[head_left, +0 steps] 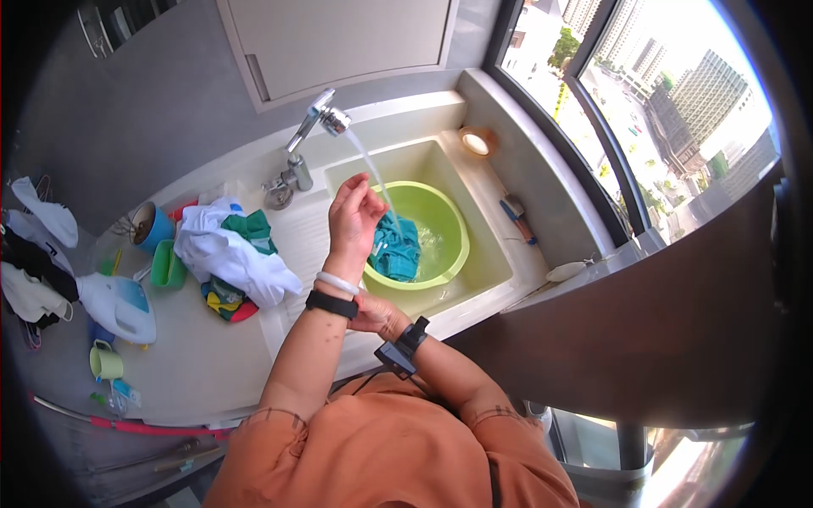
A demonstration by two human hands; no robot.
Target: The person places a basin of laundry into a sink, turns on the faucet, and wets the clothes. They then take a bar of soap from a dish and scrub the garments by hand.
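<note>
Left hand: we saw the left hand (354,212) raised beside the water stream (370,173), fingers loosely curled together, clamped on nothing.
Right hand: the right hand (375,314) lay against the left forearm near the sink's near rim; whether its fingers were apart or together we could not tell (mostly hidden).
Cloth: a teal cloth (396,248) sat crumpled in the basin's left half, wet and wrinkled, its long axis running near to far, its far end pointing toward the stream.
Basin: a round, smooth lime-green plastic basin (449,222) stood inside the pale rectangular sink (495,262).
Faucet: a shiny metal faucet (310,135) angled up and right, the water falling onto the cloth.
Left of the sink: a soft heap of laundry (230,251) (white and green fabric) lay on the counter (195,356), with a white plastic jug (118,305) farther left.
</note>
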